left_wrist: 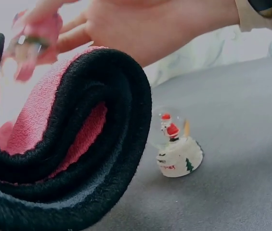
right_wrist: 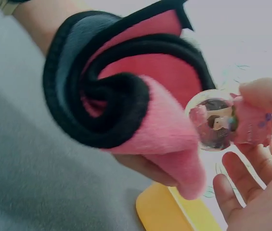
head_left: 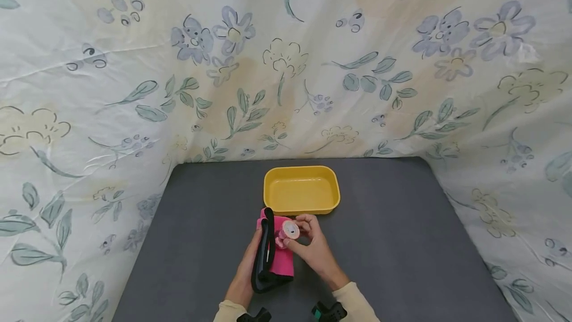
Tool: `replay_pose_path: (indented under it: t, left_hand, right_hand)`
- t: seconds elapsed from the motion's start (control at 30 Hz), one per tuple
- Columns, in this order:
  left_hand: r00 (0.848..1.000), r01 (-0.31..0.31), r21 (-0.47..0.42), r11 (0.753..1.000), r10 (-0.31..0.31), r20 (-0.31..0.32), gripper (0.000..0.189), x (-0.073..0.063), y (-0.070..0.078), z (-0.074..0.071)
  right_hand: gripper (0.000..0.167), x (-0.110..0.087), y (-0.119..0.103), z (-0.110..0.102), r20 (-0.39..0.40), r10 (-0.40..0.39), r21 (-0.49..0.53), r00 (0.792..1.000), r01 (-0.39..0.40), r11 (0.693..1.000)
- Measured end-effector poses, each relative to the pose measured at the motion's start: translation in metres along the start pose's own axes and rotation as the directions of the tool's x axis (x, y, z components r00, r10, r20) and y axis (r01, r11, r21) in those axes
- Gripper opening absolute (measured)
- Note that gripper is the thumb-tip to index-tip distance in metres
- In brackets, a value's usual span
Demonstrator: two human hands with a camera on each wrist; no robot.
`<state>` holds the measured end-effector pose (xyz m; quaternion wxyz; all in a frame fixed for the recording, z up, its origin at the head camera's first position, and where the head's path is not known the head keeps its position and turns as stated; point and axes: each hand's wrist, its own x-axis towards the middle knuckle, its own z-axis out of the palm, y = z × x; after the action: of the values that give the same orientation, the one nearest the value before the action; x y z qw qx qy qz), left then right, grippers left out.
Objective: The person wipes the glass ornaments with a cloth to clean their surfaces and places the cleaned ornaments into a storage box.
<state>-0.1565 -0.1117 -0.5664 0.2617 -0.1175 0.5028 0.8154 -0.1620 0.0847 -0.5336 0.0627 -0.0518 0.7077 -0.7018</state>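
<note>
Left hand (head_left: 245, 272) fingers curl around a rolled pink-black cloth (head_left: 272, 255); right hand (head_left: 313, 248) fingers (right_wrist: 265, 96) pinch a pink snow globe (head_left: 288, 232) beside it.

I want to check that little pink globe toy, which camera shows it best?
Right wrist: the pink globe toy fills the frame, its clear dome sharp, pinched by the right hand. Head shows it small; left wrist only a blurred corner.

Two snow globes (one pink (head_left: 288, 232), one Santa (left_wrist: 176, 149)), one pink-and-black cloth (head_left: 272, 257), one yellow tray (head_left: 268, 185), two hands (head_left: 245, 275) (head_left: 315, 250)
</note>
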Motion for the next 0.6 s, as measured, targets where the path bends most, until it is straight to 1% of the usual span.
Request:
replay_pose_path:
  t: [0.1,0.17,0.23,0.3,0.37,0.43,0.53,0.6]
  left_hand:
    - [1.000,-0.002,-0.006,1.000,0.002,-0.006,0.072,0.001,0.002,0.001]
    - [1.000,-0.019,0.003,1.000,0.019,-0.021,0.069,0.002,0.002,0.001]
    - [0.999,-0.031,-0.005,1.000,0.031,-0.030,0.068,0.002,0.002,0.002]
    - [0.999,-0.043,-0.017,0.999,0.042,-0.024,0.062,0.002,0.002,0.002]
    - [0.999,-0.047,-0.031,0.998,0.047,-0.017,0.056,0.003,0.002,0.003]
    - [0.999,-0.038,-0.036,0.999,0.037,-0.022,0.052,0.004,0.002,0.004]
    - [0.999,-0.029,-0.016,0.999,0.028,-0.034,0.059,0.005,0.001,0.005]
    - [0.998,-0.029,0.002,1.000,0.030,-0.048,0.066,0.006,0.000,0.006]
  right_hand:
    - [0.049,0.001,-0.006,-0.006,0.005,0.010,0.115,1.000,-0.011,0.993]
    - [0.043,0.001,-0.007,-0.009,0.009,0.002,0.162,1.000,-0.003,0.987]
    - [0.040,0.001,-0.008,-0.012,0.020,-0.011,0.179,1.000,0.008,0.984]
    - [0.038,0.000,-0.008,-0.013,0.031,-0.007,0.182,0.999,0.001,0.983]
    - [0.038,0.000,-0.009,-0.014,0.035,0.019,0.201,0.999,-0.025,0.979]
    - [0.037,0.000,-0.008,-0.015,0.040,0.047,0.241,0.998,-0.055,0.969]
    - [0.036,0.001,-0.006,-0.017,0.051,0.069,0.311,0.996,-0.081,0.947]
    - [0.034,0.002,-0.005,-0.019,0.063,0.069,0.334,0.996,-0.086,0.939]
